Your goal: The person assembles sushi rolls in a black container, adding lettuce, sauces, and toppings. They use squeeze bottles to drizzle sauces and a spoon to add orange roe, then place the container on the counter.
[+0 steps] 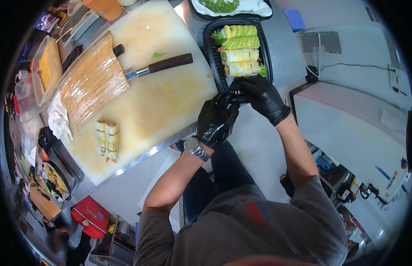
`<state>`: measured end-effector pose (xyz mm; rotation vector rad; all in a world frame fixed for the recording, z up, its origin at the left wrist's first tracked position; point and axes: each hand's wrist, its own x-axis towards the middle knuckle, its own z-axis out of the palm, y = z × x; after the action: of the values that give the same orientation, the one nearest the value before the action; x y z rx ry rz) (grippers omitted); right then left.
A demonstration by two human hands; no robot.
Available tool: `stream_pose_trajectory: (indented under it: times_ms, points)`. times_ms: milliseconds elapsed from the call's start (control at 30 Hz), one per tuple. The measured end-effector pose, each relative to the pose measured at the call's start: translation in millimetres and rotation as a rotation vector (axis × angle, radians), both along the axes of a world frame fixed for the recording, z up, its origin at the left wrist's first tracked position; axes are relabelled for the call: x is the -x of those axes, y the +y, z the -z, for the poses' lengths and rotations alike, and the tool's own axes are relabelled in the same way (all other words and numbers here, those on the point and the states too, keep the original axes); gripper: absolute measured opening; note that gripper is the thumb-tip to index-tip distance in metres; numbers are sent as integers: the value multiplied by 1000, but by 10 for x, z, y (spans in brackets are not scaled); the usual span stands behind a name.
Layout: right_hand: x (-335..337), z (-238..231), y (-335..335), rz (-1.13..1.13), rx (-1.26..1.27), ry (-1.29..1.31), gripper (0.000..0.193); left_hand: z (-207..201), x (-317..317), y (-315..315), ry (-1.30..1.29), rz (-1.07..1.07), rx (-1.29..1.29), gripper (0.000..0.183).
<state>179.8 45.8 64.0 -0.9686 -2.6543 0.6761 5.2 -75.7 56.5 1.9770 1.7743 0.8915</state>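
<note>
A black plastic tray (209, 48) holds several sushi rolls in rows: the far ones topped with green slices (240, 43), the nearer ones pale yellow and white (241, 56). Green leaf pokes out at their ends. My right hand (264, 98), in a black glove, reaches over the tray's near end with its fingers pinched together; what they hold is hidden. Also gloved in black, my left hand (217, 120) has its fingers bent around the tray's near left corner. Another cut sushi roll (107, 139) lies on the white cutting board (170, 111), left of my hands.
On the board lie a dark-handled knife (170, 63) and a plastic-wrapped bamboo mat (93, 84), the blade partly hidden under the mat. Beyond the tray stands another with chopped greens (219, 5). At the left are a yellow-filled tub (45, 66) and a white cloth (59, 117).
</note>
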Motion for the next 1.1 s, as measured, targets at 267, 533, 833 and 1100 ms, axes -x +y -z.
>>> stream_pose_trajectory:
  times_ms: [267,533,833,1100]
  points:
    - [-302,-113,113,284,-263,116,29,93,175,480,-246,-162,64,38]
    - [-250,-165,167,498,-106,304,51,-121,-57,651,-399,-229,123,63]
    - [0,-220,-191,750,307,471,35,-19,-291,694,-725,-285,259,64]
    - [-282,91,-257,626,-172,335,48,27,-279,596,-659,-261,202,77]
